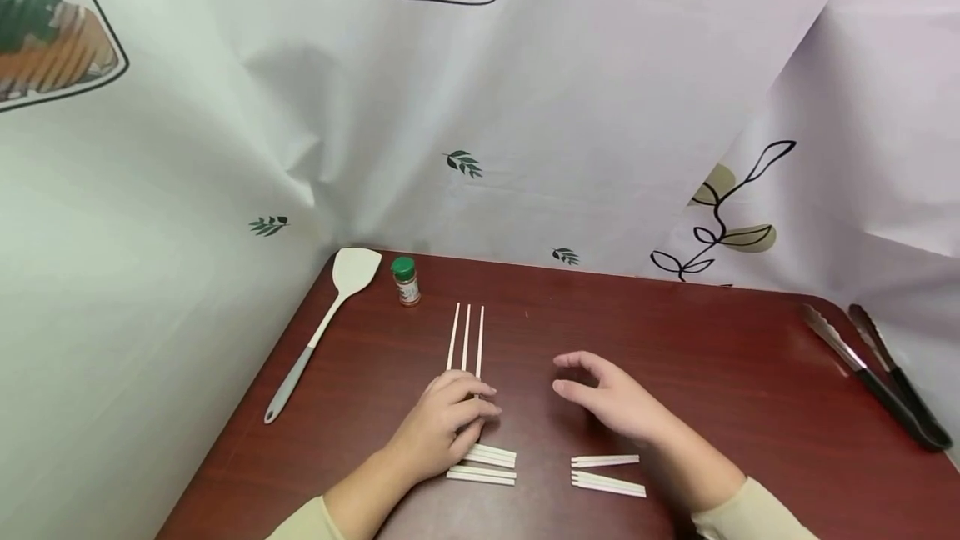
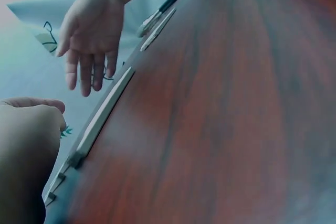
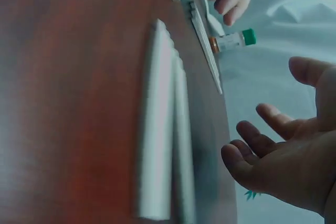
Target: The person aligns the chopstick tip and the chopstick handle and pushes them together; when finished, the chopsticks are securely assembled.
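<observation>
Three long pale chopsticks [image 1: 467,333] lie spread apart on the table, pointing away from me. My left hand [image 1: 450,419] is over their near ends, its fingers loosely bent and pointing right; the right wrist view shows these fingers hanging above the sticks. Just below that hand lie several pale chopsticks [image 1: 482,478] set crosswise. A second crosswise group of chopsticks [image 1: 609,486], with stepped left ends, lies to the right. Above this group, my right hand [image 1: 618,398] holds nothing, palm facing left and fingers relaxed with a gap to the thumb.
A white spatula [image 1: 327,322] with a grey handle lies along the left edge. Beside its head stands a green-capped spice jar [image 1: 407,283]. Metal tongs [image 1: 888,398] with black handles lie at the far right. A printed white sheet [image 1: 562,148] hangs around the table's sides.
</observation>
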Tool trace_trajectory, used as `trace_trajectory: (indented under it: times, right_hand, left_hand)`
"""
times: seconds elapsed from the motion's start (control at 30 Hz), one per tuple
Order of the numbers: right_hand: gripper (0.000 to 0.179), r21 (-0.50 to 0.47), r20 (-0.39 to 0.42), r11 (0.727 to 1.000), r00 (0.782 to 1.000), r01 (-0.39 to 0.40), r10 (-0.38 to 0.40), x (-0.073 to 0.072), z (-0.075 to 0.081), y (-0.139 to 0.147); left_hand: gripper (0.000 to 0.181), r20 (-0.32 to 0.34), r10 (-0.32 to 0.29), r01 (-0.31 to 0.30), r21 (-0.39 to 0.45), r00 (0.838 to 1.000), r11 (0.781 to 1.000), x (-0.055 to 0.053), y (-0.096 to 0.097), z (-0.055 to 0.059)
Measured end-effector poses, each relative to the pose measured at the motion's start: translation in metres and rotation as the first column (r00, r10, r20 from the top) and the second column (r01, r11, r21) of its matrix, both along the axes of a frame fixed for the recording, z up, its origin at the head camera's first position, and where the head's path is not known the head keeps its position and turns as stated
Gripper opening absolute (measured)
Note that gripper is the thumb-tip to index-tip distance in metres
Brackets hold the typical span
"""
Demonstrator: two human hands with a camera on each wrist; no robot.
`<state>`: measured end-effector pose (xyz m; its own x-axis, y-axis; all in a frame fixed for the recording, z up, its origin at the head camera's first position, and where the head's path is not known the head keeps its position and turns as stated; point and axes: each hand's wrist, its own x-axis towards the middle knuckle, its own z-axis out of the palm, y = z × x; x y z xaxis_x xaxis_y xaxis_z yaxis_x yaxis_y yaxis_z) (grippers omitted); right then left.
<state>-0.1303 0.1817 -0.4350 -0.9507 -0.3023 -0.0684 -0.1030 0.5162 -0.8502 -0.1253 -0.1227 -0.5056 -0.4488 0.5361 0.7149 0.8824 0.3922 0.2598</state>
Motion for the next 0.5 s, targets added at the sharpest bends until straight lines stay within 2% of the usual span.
trace_trajectory:
  times: [0.1, 0.2, 0.33, 0.4, 0.5]
  right_hand:
    - [0.035, 0.06, -0.156, 0.997, 0.987, 0.038, -0.028, 0.013, -0.009, 0.003]
    - [0.026, 0.094, -0.326, 0.991, 0.944, 0.092, -0.057, 0.023, -0.021, 0.006]
    - [0.023, 0.05, -0.454, 0.994, 0.889, 0.097, -0.064, 0.032, -0.035, 0.01]
    - [0.024, 0.027, -0.515, 0.996, 0.855, 0.09, -0.063, 0.035, -0.042, 0.014]
    - [0.028, 0.005, -0.626, 0.997, 0.777, 0.08, -0.059, 0.036, -0.054, 0.021]
  left_hand:
    - [0.018, -0.019, -0.028, 0.029, 0.005, 0.999, 1.0, 0.005, 0.002, 0.0]
    - [0.019, -0.016, -0.05, 0.05, -0.001, 0.999, 0.999, 0.011, 0.006, 0.0]
    - [0.032, 0.043, -0.06, 0.061, -0.021, 0.997, 0.998, 0.022, 0.012, 0.0]
    - [0.039, 0.069, -0.065, 0.068, -0.037, 0.996, 0.997, 0.027, 0.014, 0.001]
    - [0.041, 0.083, -0.08, 0.085, -0.067, 0.993, 0.994, 0.031, 0.018, 0.0]
